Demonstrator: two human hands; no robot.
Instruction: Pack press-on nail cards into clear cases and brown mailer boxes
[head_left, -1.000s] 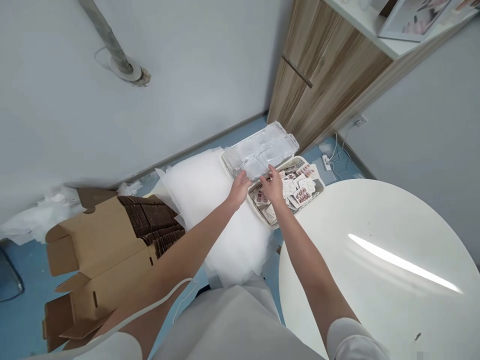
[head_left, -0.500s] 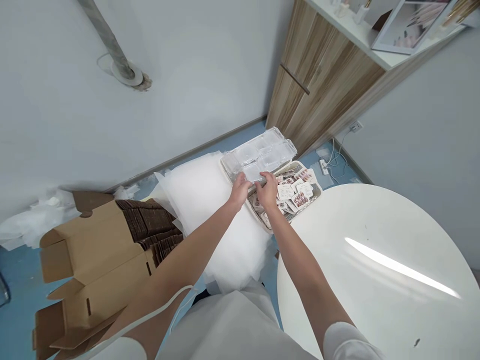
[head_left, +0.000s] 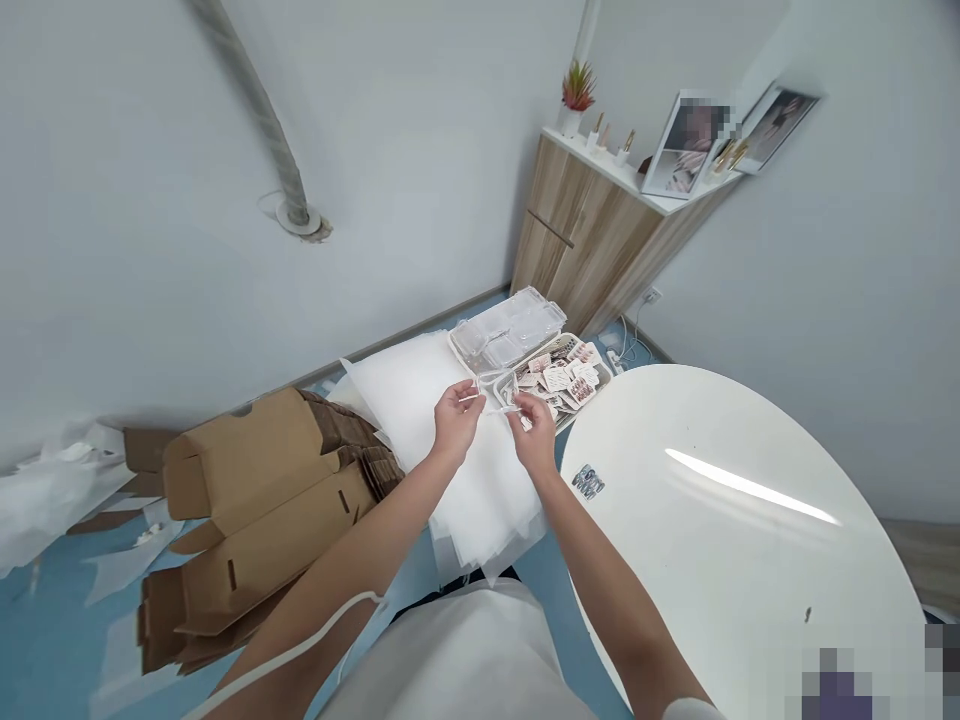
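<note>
Between my two hands is a clear plastic case (head_left: 495, 393), its thin edges hard to make out. My left hand (head_left: 457, 422) pinches its left side and my right hand (head_left: 534, 432) pinches its right side. Beyond my left hand, a basket (head_left: 452, 348) holds several clear plastic cases (head_left: 504, 325). Just past my right hand, a second basket (head_left: 604, 378) is full of cards with press-on nails (head_left: 581, 390). Stacked white sheets (head_left: 409, 385) lie beneath my hands.
At left, flattened cardboard boxes (head_left: 259, 450) are piled by white wrapping (head_left: 60, 490). A round white table (head_left: 712, 560) stands at right, bearing a set of dark glossy nails (head_left: 588, 482). A wooden cabinet (head_left: 592, 225) and a power cord (head_left: 636, 335) are farther back.
My hands have drawn back from the basket of clear cases with one case between them. The view has tilted up, bringing the cabinet top and the dark nails on the table into sight.
</note>
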